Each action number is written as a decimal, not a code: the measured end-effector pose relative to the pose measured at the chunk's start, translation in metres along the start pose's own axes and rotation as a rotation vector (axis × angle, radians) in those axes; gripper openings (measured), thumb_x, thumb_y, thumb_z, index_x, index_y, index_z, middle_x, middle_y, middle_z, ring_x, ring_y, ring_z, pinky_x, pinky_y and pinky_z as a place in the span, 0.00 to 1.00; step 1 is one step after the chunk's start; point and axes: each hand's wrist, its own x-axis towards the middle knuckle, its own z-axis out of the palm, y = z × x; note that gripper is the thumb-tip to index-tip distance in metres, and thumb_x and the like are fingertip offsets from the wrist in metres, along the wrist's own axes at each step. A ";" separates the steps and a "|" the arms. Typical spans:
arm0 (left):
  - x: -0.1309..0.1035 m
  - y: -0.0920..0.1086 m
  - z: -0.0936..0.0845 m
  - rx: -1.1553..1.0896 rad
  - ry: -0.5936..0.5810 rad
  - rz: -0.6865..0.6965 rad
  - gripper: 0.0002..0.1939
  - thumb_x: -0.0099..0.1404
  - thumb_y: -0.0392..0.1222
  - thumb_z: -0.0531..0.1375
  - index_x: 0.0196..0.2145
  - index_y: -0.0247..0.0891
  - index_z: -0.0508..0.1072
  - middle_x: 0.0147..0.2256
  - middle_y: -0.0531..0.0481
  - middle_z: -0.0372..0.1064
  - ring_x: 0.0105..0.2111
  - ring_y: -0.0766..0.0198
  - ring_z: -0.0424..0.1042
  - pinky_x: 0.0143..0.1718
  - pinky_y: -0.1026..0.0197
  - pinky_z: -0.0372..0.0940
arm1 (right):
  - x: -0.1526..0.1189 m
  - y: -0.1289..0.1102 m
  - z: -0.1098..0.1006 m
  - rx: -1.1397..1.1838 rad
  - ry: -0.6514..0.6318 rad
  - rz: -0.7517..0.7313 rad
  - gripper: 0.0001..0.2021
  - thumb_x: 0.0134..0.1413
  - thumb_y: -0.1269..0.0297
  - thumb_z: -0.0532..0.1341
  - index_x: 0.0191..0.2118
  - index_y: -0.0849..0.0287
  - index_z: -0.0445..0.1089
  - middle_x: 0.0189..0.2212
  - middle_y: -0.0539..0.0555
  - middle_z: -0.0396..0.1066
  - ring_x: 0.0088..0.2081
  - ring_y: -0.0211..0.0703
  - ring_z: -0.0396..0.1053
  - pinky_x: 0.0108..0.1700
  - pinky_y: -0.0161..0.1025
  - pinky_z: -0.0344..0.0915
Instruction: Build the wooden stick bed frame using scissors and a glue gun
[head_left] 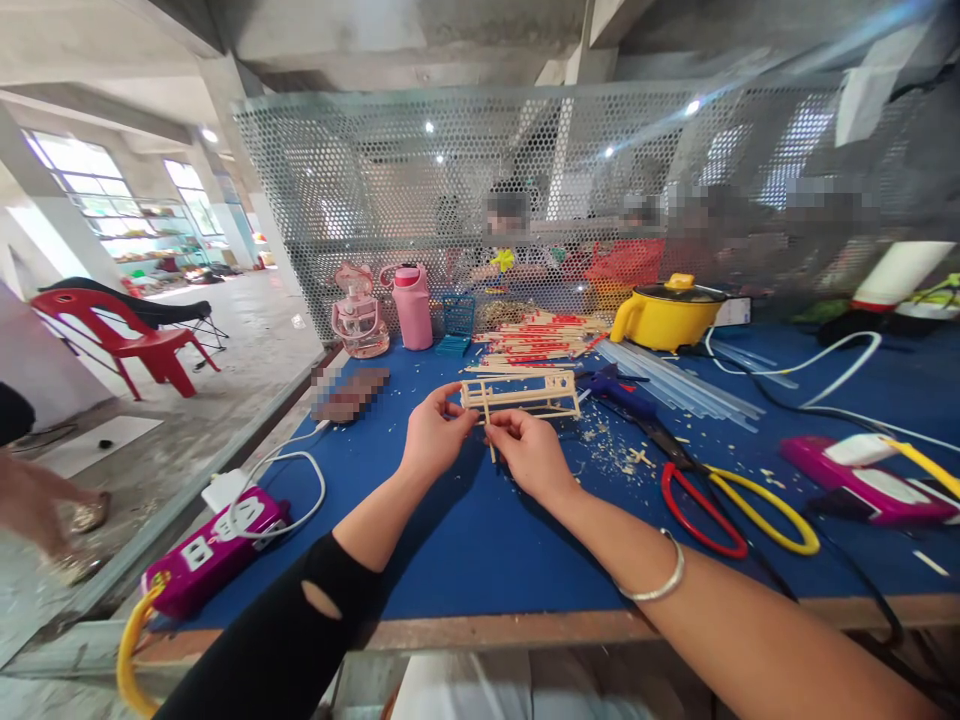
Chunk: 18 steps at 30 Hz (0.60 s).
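Observation:
Over the blue table, a small frame [529, 393] built of thin wooden sticks is in front of me. My left hand [439, 425] pinches its left end between thumb and fingers. In my right hand [529, 450] a short wooden stick [493, 448] is pinched, standing roughly upright against the frame's near left side. Whether stick and frame are joined there I cannot tell. A blue glue gun [622, 393] lies just right of the frame, and scissors [739, 510] with red and yellow handles lie nearer. Scraps and a small stick cross [640, 457] lie beside them.
A pile of red-tipped sticks [536, 340] and clear glue sticks [682, 385] lie at the back. Behind stand pink bottles [411, 308], a yellow pot [667, 315] and a perforated metal screen [390, 180], with people beyond. Purple power strips [217, 550] flank me; a phone [351, 395] lies left.

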 end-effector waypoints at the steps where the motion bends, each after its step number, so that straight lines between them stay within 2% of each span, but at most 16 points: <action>1: 0.000 0.000 -0.001 0.002 0.003 0.002 0.27 0.52 0.40 0.64 0.51 0.34 0.68 0.22 0.56 0.68 0.19 0.70 0.65 0.23 0.67 0.59 | 0.000 -0.001 -0.001 0.003 0.004 -0.007 0.09 0.47 0.59 0.60 0.30 0.60 0.70 0.22 0.51 0.71 0.20 0.36 0.62 0.23 0.34 0.58; 7: 0.003 -0.001 -0.007 -0.002 0.039 -0.003 0.23 0.52 0.43 0.64 0.46 0.35 0.68 0.22 0.56 0.68 0.19 0.69 0.66 0.22 0.67 0.60 | 0.001 -0.006 -0.016 0.008 0.095 -0.038 0.10 0.49 0.57 0.58 0.31 0.59 0.67 0.23 0.50 0.70 0.22 0.36 0.63 0.26 0.34 0.59; 13: 0.004 -0.005 -0.011 -0.007 -0.009 -0.017 0.16 0.52 0.45 0.63 0.36 0.37 0.66 0.20 0.55 0.68 0.18 0.69 0.66 0.21 0.66 0.60 | 0.002 0.005 -0.017 -0.028 0.047 0.009 0.08 0.47 0.59 0.59 0.28 0.58 0.67 0.20 0.48 0.68 0.20 0.36 0.62 0.24 0.34 0.58; 18: 0.002 -0.007 -0.014 0.070 -0.022 0.050 0.14 0.51 0.46 0.64 0.32 0.37 0.68 0.23 0.55 0.68 0.21 0.69 0.66 0.24 0.66 0.59 | 0.005 0.012 -0.015 -0.058 0.017 0.022 0.07 0.47 0.60 0.59 0.28 0.58 0.67 0.20 0.46 0.65 0.21 0.35 0.61 0.24 0.33 0.59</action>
